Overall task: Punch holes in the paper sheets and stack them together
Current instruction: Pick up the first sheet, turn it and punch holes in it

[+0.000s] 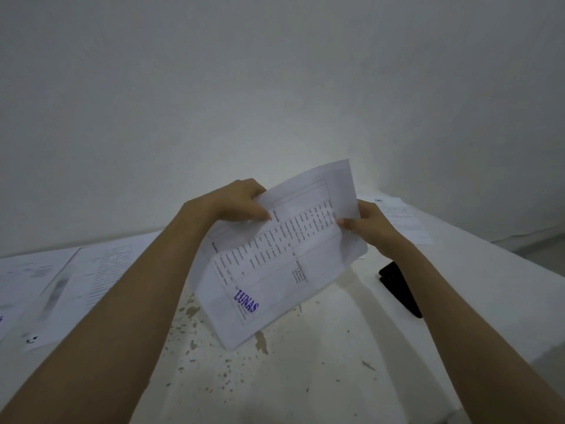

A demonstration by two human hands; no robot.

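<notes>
Head cam: both hands were up over the table [305, 393], holding one sheet [275, 255] in mid-air, tilted, printed side toward cam. Left hand [241, 203] gripped sheet's left edge near the top, thumb on front, fingers curled behind. Right hand [371, 224] pinched the right edge, thumb on front, rest of fingers behind the paper so can't see them fully. Sheet had a printed table w/ text rows and a purple "LUNAS" stamp near its low corner; low corner hung just above table, contact can't tell. Looked like a 2nd layer behind the front one, can't confirm. Black puncher [400, 289] lay on table to the right, below right forearm, apart from the sheet. More papers [61, 286] lay flat at left, overlapping. Another paper [403, 218] lay at far right by the wall [275, 87]. Table surface white w/ chipped brown spots.
</notes>
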